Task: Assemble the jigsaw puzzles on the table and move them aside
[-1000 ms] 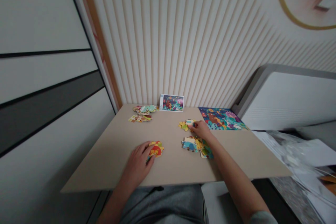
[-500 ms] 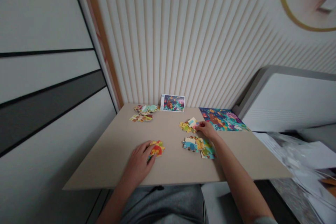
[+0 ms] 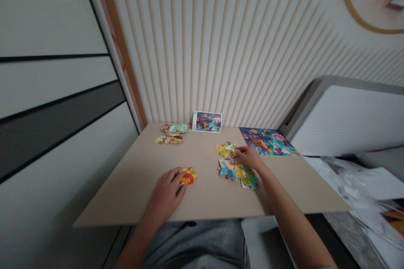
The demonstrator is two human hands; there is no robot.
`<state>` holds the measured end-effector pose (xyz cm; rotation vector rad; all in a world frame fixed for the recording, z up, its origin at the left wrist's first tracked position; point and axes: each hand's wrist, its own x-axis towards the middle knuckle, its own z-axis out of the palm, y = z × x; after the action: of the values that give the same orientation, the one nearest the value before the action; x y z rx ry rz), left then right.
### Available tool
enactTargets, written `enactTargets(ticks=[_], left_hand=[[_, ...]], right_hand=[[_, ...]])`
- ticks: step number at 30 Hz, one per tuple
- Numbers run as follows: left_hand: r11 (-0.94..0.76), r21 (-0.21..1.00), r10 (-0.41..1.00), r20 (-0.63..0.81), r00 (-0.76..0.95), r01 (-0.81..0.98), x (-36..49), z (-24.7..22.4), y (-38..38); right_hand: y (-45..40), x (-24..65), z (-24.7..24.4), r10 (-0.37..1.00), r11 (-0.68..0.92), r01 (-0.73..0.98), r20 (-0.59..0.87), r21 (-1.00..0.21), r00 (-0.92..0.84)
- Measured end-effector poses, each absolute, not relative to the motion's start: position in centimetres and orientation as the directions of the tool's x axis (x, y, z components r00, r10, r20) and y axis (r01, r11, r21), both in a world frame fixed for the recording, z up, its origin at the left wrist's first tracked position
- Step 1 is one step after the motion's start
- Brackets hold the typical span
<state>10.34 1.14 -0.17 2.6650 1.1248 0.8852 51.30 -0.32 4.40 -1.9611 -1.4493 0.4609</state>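
At the left, my left hand (image 3: 168, 187) curls around the edge of a small stack of red and yellow puzzle pieces (image 3: 188, 176), thumb near the front side and fingers on top. My right hand (image 3: 249, 156) reaches over the table with thumb and forefinger pinched on a puzzle piece (image 3: 232, 148) at the right edge of a yellow pile (image 3: 221, 150). The fingers partly hide that piece. Just nearer to me lies a pile of blue and yellow pieces (image 3: 227, 171), with green pieces (image 3: 250, 180) beside it under my right forearm.
More puzzle pieces (image 3: 173, 130) are heaped at the table's back left. A picture card (image 3: 207, 122) leans against the ribbed wall. A colourful printed sheet (image 3: 268, 142) lies at the back right. Papers and clear plastic (image 3: 350, 180) are beyond the table's right edge.
The white, blue and pink piece in my right fingers has left its raised spot; a pale and pink piece now shows on the nearer blue pile. My left hand has stayed on its stack.
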Motion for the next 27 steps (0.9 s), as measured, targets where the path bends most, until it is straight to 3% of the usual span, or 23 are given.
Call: enactTargets(ticks=[11,22,24,27], left_hand=[[-0.726,0.326,0.678,0.488,0.550,0.605,10.3,-0.3,1.2],[-0.725,0.326,0.682,0.468,0.563,0.607,10.3,-0.2,1.3],[-0.724,0.326,0.682,0.468,0.561,0.608,10.3,-0.1,1.2],[-0.719,0.324,0.687,0.464,0.559,0.615,10.3,-0.1,1.1]], right_hand=[[0.3,52.0,2.1,0.863,-0.174,0.654,0.206,-0.736,0.461],[-0.7,53.0,3.3,0.748,-0.113,0.583,0.317,-0.805,0.583],[-0.8,52.5,3.9,0.758,-0.086,0.563,0.313,-0.822,0.573],[-0.8,51.7,4.5,0.876,-0.047,0.597,0.255,-0.801,0.410]])
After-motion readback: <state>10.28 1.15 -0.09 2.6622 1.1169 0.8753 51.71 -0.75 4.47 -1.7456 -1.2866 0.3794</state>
